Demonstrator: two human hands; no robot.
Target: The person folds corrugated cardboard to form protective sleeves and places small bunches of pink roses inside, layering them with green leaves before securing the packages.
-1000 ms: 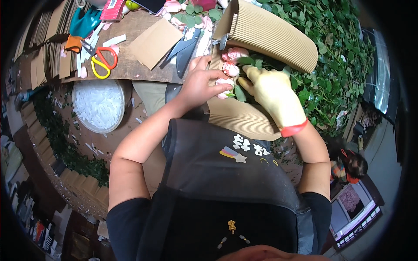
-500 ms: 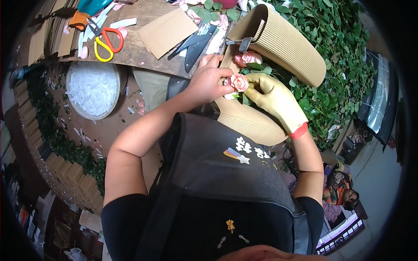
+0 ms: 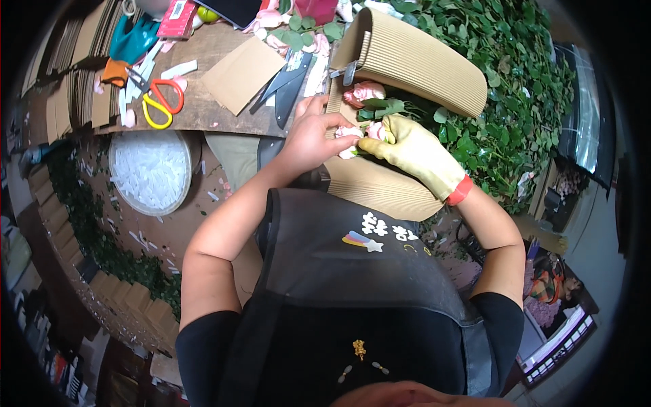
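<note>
My bare left hand (image 3: 312, 139) has its thumb and index finger around a pale pink rose (image 3: 348, 134). Right beside it, my right hand (image 3: 417, 152), in a cream rubber glove with a red cuff, pinches another pink rose (image 3: 376, 131) by its head, the stem partly hidden by the glove. Both flowers are over a sheet of corrugated cardboard (image 3: 383, 186) opened in front of me. Just beyond, a deeper pink rose (image 3: 365, 93) with green leaves lies inside the sheet. The cardboard's far side (image 3: 424, 64) curls up, with a metal clip (image 3: 344, 72) at its left edge.
Scissors (image 3: 157, 102), a dark-bladed cutting tool (image 3: 285, 95) and a flat cardboard piece (image 3: 243, 74) lie on the wooden table (image 3: 193, 112). A bucket of white strips (image 3: 150, 173) stands below at left. Leafy stems (image 3: 502, 102) are heaped at right.
My view has shifted, moving the table items left in it. The rose between my hands has turned aside into the gloved fingers, and a paler rose now shows at my left thumb.
</note>
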